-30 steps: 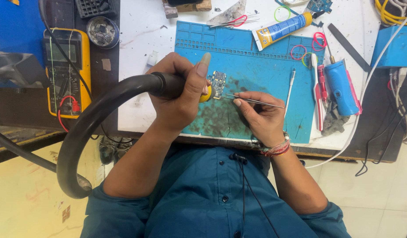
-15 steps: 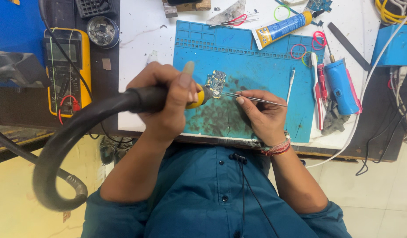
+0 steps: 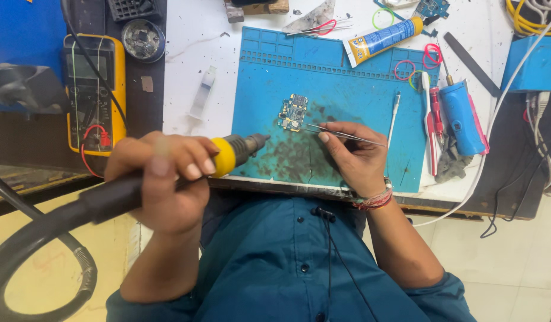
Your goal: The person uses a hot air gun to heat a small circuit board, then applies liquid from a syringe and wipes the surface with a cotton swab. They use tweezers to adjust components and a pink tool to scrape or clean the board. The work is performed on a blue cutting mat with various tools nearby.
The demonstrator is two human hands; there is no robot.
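Observation:
My left hand grips a hot-air handpiece with a yellow collar and a thick black hose; its metal nozzle points right, over the left edge of the blue work mat. My right hand holds thin metal tweezers whose tips reach left toward a small circuit board lying on the mat. The nozzle is well short of the board, below and left of it.
A yellow multimeter lies at the left. A glue tube, rubber bands, a blue tool, a screwdriver and a red-handled tool lie at the right of the mat. White and yellow cables run at the far right.
My left hand has pulled the hot-air handpiece away from the board, down and to the left. My right hand stays put with the tweezers at the board.

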